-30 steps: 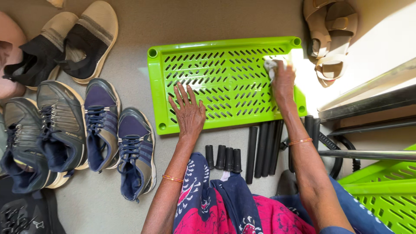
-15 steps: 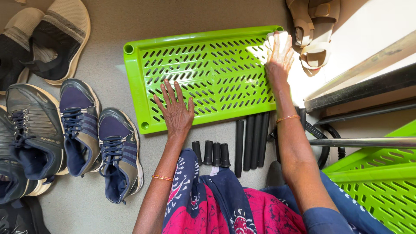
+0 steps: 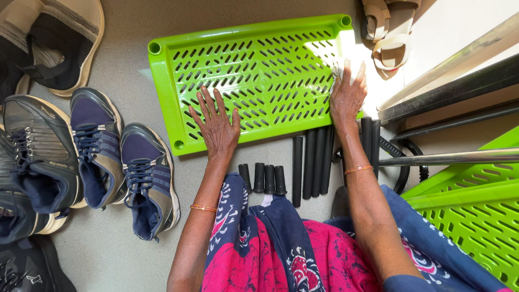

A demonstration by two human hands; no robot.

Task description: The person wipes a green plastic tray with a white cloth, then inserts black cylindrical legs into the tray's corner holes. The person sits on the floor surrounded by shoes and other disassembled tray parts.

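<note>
Floor (image 3: 108, 254) of smooth grey-beige is lying under everything in the head view, matte and faintly speckled, with hard sunlight falling across its upper right beside a pale wall and dark metal rails. A lime-green plastic shelf panel (image 3: 178, 70) is resting flat on it, rectangular, glossy, pierced with rows of slanted slots and finished with a round socket at each corner. The left hand (image 3: 216, 127) is lying palm down on the panel's near edge, fingers spread and empty. The right hand (image 3: 347, 97) is pressing flat near the panel's right edge, fingers apart over a small pale cloth (image 3: 339, 69), only partly visible; whether the fingers are gripping it cannot be told. Just below the panel, black tubes (image 3: 312, 162) are lying side by side, long ones next to three short ones (image 3: 265, 177), all smooth and cylindrical. To the left, navy laced sneakers (image 3: 116, 162) are sitting in a row beside darker shoes, and tan strappy sandals (image 3: 386, 32) are lying at the top right. A second green slotted panel (image 3: 476, 216) is showing at the lower right, under a shiny metal rod (image 3: 448, 158).
</note>
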